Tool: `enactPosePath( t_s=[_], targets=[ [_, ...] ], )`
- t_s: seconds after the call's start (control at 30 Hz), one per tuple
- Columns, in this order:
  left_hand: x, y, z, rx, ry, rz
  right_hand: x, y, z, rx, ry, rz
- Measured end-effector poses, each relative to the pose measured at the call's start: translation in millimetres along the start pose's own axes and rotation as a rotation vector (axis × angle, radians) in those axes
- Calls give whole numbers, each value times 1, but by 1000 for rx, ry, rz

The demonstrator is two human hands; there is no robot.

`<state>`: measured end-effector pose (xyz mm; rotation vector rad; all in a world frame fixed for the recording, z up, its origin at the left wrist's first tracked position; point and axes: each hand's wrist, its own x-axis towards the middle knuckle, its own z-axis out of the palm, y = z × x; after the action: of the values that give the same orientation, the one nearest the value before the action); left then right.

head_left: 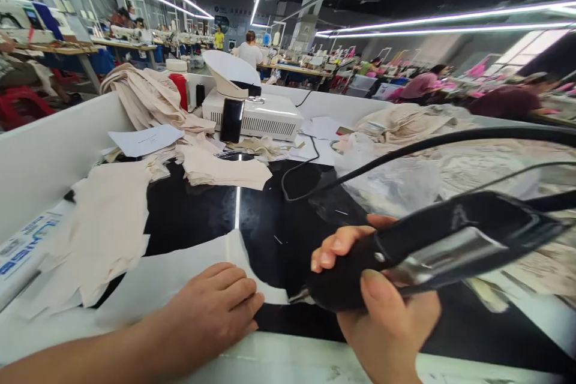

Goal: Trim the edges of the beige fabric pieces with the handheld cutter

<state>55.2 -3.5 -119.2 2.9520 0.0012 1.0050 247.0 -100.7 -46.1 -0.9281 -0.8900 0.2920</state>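
My right hand (382, 312) is wrapped round a black corded hand tool (432, 246) with a bright metal plate on its side. The tool's thin metal tip (302, 298) is at the right end of a white fabric piece (180, 276). Over that piece rests my left hand (216, 312), its fingers lying flat near the curved edge and holding it against the black tabletop (288, 222). Just beyond are a small stack of cream fabric pieces (225, 168) and, at the left, a larger cream stack (112, 216).
A white box-shaped machine (252, 117) with a phone (231, 120) leaning on it stands at the back. A black cable (405, 147) crosses the right side above a clear plastic bag (387, 180) and fabric heaps (486, 168). White side walls (58, 150) bound the table. People sit at sewing tables beyond.
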Motion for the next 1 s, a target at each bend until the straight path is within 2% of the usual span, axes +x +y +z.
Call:
enactPosePath(
  t_s=[0.5, 0.83, 1.0],
  targets=[
    [-1, 2, 1, -20, -82, -10, 7, -8, -2, 22, 42, 72],
    [2, 8, 1, -20, -52, -12, 9, -4, 23, 122, 14, 37],
    [6, 11, 2, -16, -66, -1, 9, 0, 24, 124, 4, 20]
  ],
)
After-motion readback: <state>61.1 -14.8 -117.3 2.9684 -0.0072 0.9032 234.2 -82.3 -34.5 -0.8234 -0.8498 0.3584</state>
